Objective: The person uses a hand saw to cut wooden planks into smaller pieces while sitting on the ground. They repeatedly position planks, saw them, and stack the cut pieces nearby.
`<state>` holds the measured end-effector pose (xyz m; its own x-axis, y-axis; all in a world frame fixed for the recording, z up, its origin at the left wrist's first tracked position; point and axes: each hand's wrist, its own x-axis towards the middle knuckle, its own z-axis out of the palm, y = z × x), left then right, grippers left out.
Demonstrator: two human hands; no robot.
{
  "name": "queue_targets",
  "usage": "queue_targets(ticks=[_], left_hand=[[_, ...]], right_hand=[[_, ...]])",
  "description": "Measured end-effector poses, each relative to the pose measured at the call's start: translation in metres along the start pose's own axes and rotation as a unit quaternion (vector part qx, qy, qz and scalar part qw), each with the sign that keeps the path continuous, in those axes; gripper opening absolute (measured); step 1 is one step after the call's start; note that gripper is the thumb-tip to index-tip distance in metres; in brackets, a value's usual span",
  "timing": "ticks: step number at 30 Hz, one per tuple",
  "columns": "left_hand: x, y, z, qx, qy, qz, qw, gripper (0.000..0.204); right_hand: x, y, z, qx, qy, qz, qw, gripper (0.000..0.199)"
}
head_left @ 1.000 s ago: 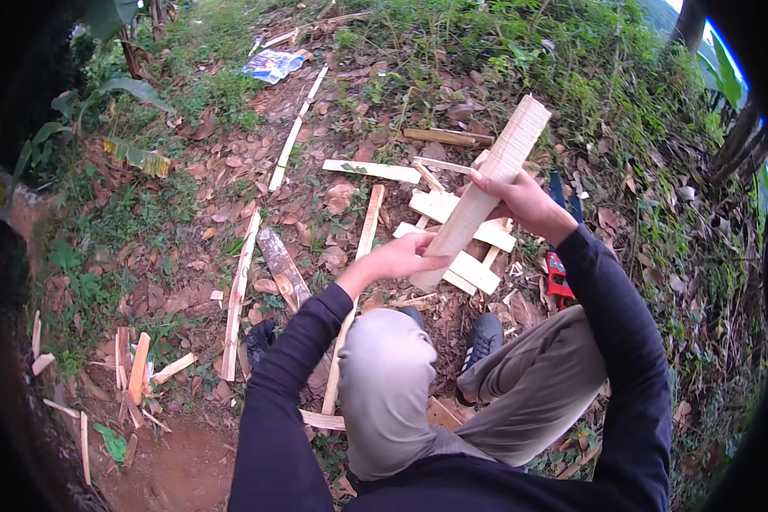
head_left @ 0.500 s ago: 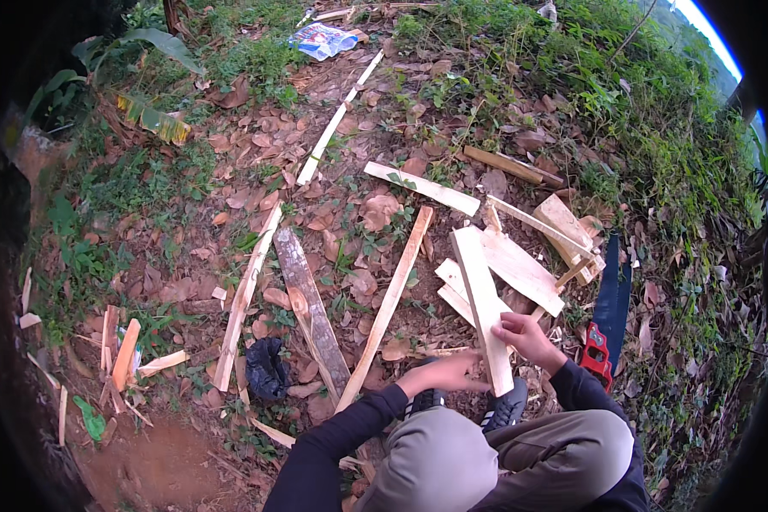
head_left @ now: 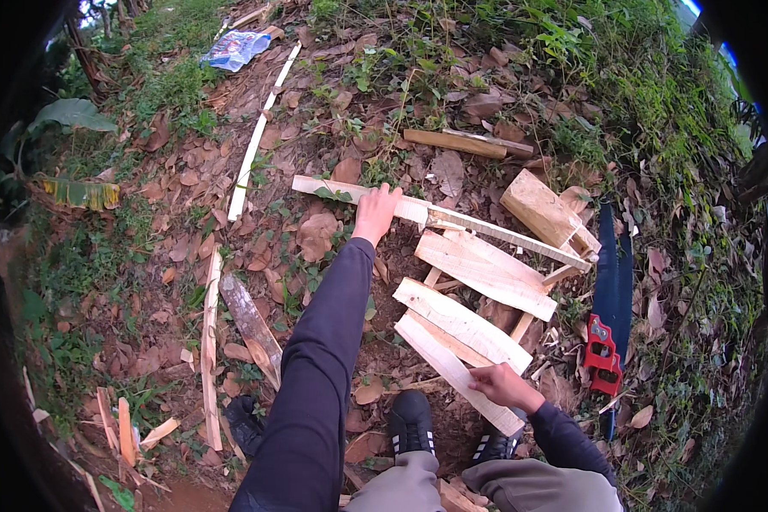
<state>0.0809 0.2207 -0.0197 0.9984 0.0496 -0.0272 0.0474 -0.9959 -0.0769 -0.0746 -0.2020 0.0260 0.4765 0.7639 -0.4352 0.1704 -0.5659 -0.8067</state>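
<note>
Nearest, the right hand (head_left: 505, 386) curls onto the near end of a pale wooden plank (head_left: 456, 373) lying on the leaf-strewn ground, gripping its edge just beyond the black shoes (head_left: 412, 420). Farther out, the left arm stretches straight in a dark sleeve, and the left hand (head_left: 375, 213) closes over a long thin wooden slat (head_left: 452, 220) beyond the plank. Half a second ago the left hand sat low beside the knee; it has since reached far forward. A red-handled handsaw (head_left: 608, 320) lies right of the plank.
</note>
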Motion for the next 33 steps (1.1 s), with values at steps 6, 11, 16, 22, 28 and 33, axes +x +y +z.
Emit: queue_targets(ticks=[6,11,16,22,28,33], left_hand=[[-0.05,-0.044,-0.071,-0.028,0.133,0.019,0.99,0.055],[-0.139,-0.081,-0.19,-0.38,0.444,-0.079,0.808,0.058],[-0.224,-0.064,-0.299,-0.562,0.499,-0.229,0.618,0.049],[-0.262,0.016,-0.2,-0.682,0.301,-0.361,0.561,0.034],[-0.204,0.164,-0.08,-0.788,0.075,-0.379,0.479,0.044],[-0.164,0.163,-0.032,-0.758,-0.17,-0.389,0.495,0.056]], right_hand=[[0.058,-0.054,0.029,-0.052,-0.059,-0.15,0.986,0.03],[0.099,-0.155,0.034,-0.015,0.094,-0.317,0.944,0.065],[0.056,-0.15,0.014,0.048,0.26,-0.248,0.932,0.084],[0.005,-0.085,-0.007,0.46,0.092,-0.172,0.866,0.084],[-0.064,0.038,-0.01,0.578,0.247,-0.001,0.778,0.028],[-0.068,0.091,-0.026,0.535,0.359,0.047,0.764,0.029]])
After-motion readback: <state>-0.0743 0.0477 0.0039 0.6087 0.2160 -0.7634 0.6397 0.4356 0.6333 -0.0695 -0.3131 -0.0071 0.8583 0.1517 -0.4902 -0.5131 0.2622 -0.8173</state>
